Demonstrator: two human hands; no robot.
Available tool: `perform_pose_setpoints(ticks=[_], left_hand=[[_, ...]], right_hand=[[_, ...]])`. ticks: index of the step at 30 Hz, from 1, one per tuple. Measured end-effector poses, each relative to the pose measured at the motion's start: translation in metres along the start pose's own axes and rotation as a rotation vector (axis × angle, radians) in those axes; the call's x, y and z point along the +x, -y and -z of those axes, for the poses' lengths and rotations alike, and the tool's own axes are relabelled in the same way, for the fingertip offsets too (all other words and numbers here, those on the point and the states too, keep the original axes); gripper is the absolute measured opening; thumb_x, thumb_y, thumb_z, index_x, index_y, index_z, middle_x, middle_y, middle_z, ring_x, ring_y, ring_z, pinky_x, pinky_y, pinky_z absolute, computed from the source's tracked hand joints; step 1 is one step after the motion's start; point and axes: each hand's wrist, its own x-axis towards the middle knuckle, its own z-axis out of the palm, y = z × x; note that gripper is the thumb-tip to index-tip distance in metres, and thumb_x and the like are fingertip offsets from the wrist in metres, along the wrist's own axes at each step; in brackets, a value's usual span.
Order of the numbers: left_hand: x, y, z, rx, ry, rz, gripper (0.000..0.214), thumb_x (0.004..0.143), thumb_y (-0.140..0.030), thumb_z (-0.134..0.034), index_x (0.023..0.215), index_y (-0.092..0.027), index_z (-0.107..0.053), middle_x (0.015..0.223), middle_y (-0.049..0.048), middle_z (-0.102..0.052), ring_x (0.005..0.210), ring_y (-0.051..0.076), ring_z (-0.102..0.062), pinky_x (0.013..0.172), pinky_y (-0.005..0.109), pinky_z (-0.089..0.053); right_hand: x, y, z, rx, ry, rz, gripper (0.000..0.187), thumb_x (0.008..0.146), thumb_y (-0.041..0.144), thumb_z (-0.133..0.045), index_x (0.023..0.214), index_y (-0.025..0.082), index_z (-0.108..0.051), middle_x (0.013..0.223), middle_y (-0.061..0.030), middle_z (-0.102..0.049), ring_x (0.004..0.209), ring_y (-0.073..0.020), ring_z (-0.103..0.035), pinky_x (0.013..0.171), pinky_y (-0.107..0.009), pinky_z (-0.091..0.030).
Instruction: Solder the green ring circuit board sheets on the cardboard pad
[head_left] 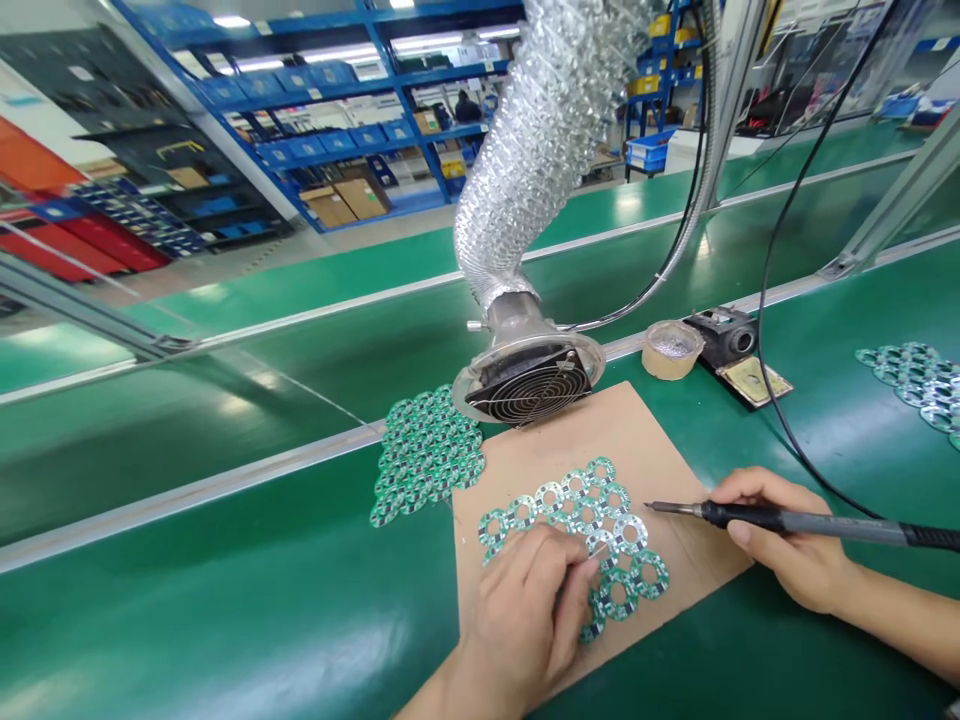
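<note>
My right hand (787,535) grips a soldering iron (810,525) by its dark handle, and the bare metal tip points left over the cardboard sheet (660,440). A panel of ring-shaped green circuit boards (630,533) lies on that cardboard. My left hand (525,600) rests over the panel's near left part and hides some rings. Between its pinched thumb and index finger shows a short, thin, pale strand that looks like solder wire (598,550), close above one ring. The iron's tip is a little right of the panel, apart from it.
A fume extractor (532,390) with a foil duct hangs behind the cardboard. More ring boards (427,450) are stacked at left, others (919,385) at far right. A tape roll (671,350) and soldering stand (739,350) sit at back right. The iron's black cable (780,400) crosses there.
</note>
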Motion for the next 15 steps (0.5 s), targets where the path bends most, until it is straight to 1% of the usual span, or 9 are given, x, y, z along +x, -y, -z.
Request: perform_pose_setpoints(ticks=[2, 4, 7, 9, 11, 15], left_hand=[[-0.001, -0.004, -0.002, 0.072, 0.0, -0.017, 0.011, 0.089, -0.019, -0.05, 0.078, -0.019, -0.052, 0.065, -0.0019, -0.056, 0.056, 0.01, -0.052, 0.054, 0.022, -0.04], [-0.002, -0.009, -0.005, 0.131, 0.022, -0.033, 0.014, 0.09, -0.021, -0.051, 0.076, -0.019, -0.052, 0.062, -0.0029, -0.055, 0.053, 0.01, -0.05, 0.051, 0.023, -0.038], [-0.003, -0.017, -0.01, 0.189, 0.042, -0.041, 0.015, 0.09, -0.02, -0.048, 0.076, -0.019, -0.054, 0.062, -0.002, -0.054, 0.054, 0.012, -0.05, 0.052, 0.025, -0.037], [-0.005, -0.021, -0.014, 0.193, 0.027, -0.027, 0.014, 0.089, -0.018, -0.047, 0.078, -0.019, -0.055, 0.064, -0.0008, -0.054, 0.057, 0.013, -0.05, 0.055, 0.026, -0.038], [-0.007, -0.021, -0.017, 0.194, 0.015, -0.02, 0.012, 0.088, -0.016, -0.048, 0.08, -0.018, -0.056, 0.066, -0.0002, -0.055, 0.059, 0.013, -0.051, 0.057, 0.027, -0.039], [-0.012, -0.014, -0.021, 0.2, 0.023, -0.041, 0.007, 0.088, -0.015, -0.051, 0.084, -0.018, -0.057, 0.068, -0.0002, -0.057, 0.063, 0.014, -0.054, 0.06, 0.027, -0.041]], right_hand=[[0.0, -0.002, -0.001, 0.024, -0.009, 0.007, 0.013, 0.087, 0.026, -0.053, 0.1, 0.026, -0.056, 0.075, -0.0009, -0.059, 0.06, -0.014, -0.056, 0.052, -0.025, -0.044], [0.001, -0.002, -0.003, 0.031, 0.004, 0.037, 0.013, 0.087, 0.027, -0.053, 0.099, 0.025, -0.056, 0.076, -0.0013, -0.059, 0.061, -0.0145, -0.055, 0.053, -0.025, -0.043], [0.005, -0.002, -0.005, 0.028, 0.048, 0.074, 0.012, 0.086, 0.028, -0.054, 0.097, 0.024, -0.056, 0.076, -0.0017, -0.059, 0.062, -0.0153, -0.055, 0.055, -0.026, -0.043], [0.006, -0.003, -0.005, 0.032, 0.064, 0.081, 0.012, 0.085, 0.027, -0.053, 0.096, 0.024, -0.056, 0.076, -0.0017, -0.059, 0.063, -0.0154, -0.055, 0.055, -0.027, -0.043], [0.006, -0.004, -0.004, 0.038, 0.073, 0.086, 0.012, 0.085, 0.026, -0.053, 0.096, 0.024, -0.056, 0.075, -0.0016, -0.059, 0.063, -0.0152, -0.054, 0.055, -0.027, -0.042], [0.005, -0.004, -0.004, 0.046, 0.086, 0.088, 0.011, 0.084, 0.025, -0.053, 0.095, 0.024, -0.056, 0.074, -0.0011, -0.058, 0.062, -0.0151, -0.053, 0.055, -0.027, -0.041]])
